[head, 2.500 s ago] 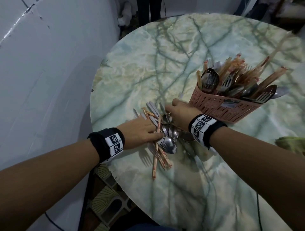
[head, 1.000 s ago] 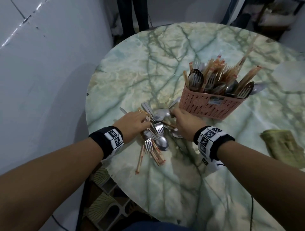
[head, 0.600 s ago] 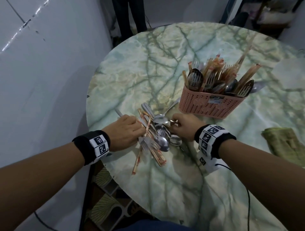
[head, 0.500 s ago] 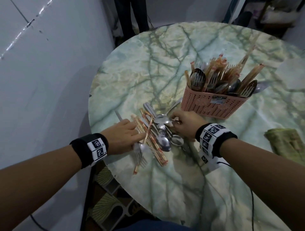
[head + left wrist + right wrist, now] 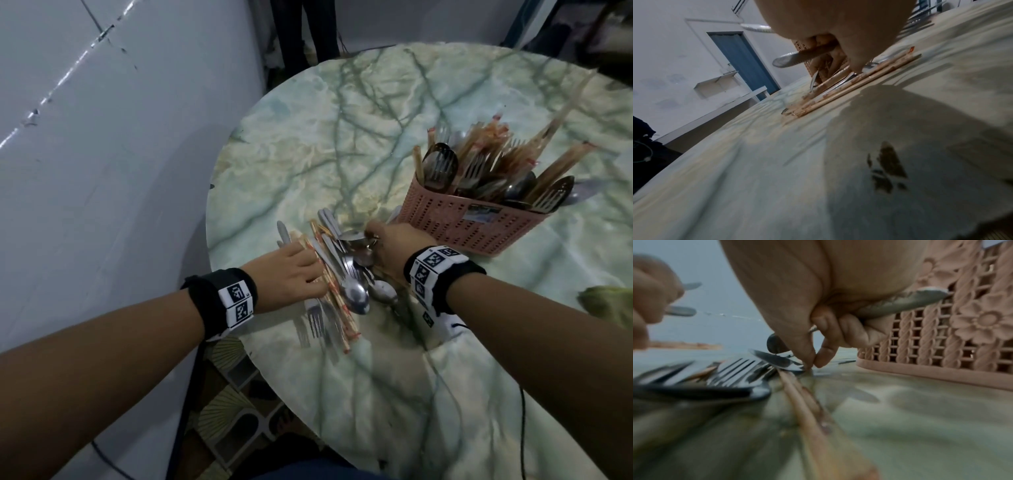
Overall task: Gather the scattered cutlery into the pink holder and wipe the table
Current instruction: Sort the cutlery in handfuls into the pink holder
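Loose spoons, forks and wrapped chopsticks lie bunched in a cutlery pile near the left rim of the marble table. My left hand lies over the pile's left side, its fingers curled round a metal handle above the chopsticks. My right hand is on the pile's far right side and grips a spoon handle in its palm, while thumb and forefinger pinch at another piece on the table. The pink holder, full of cutlery, stands just beyond my right hand.
A green cloth lies at the right edge of the table. A grey wall stands close on the left, and the table rim runs just under my left wrist. A person's legs stand beyond the far edge.
Both hands have pushed the scattered pieces into a tighter, more parallel bundle. My left hand has slid forward over the handles; my right hand has closed on spoons.
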Available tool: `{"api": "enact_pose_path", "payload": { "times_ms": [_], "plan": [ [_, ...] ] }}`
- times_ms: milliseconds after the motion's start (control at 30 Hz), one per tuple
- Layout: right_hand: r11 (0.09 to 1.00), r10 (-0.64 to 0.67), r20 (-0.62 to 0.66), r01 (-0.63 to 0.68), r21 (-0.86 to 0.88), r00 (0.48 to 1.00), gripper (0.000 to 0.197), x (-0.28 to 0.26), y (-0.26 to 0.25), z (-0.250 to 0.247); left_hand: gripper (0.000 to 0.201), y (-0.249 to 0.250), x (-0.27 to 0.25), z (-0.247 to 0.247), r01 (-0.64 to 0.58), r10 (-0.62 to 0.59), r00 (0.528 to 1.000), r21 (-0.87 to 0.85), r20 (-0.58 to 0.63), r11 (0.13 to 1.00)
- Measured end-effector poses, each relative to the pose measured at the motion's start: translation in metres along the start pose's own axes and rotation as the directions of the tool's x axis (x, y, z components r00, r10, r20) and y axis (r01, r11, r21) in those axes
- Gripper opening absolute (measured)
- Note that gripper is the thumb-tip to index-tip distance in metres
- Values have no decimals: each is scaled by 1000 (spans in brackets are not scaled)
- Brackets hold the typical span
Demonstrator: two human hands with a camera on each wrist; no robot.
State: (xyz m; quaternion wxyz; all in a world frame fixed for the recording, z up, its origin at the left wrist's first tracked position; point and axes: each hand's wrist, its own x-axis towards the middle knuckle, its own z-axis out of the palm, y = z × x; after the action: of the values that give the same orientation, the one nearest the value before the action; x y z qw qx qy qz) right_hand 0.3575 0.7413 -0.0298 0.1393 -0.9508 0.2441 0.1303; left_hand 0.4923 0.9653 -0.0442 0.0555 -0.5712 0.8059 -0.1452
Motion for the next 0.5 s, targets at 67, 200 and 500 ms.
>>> {"api": "enact_pose_path", "payload": {
  "times_ms": [67,200,500],
  "plan": [
    [999,-22,-1,22,-30,1000,32,1,-2,1,11,2,-4,-2,31,-31,999,11,-20,999],
    [992,-73,-25,70,-105,997,27,7,-1,4,16,0,-15,-7,66,-66,998,-2,12,998],
    [994,2,33,1,-107,999,30,22,4,-4,15,-16,-20,1,42,-41,998,26,-45,999]
  ]
}}
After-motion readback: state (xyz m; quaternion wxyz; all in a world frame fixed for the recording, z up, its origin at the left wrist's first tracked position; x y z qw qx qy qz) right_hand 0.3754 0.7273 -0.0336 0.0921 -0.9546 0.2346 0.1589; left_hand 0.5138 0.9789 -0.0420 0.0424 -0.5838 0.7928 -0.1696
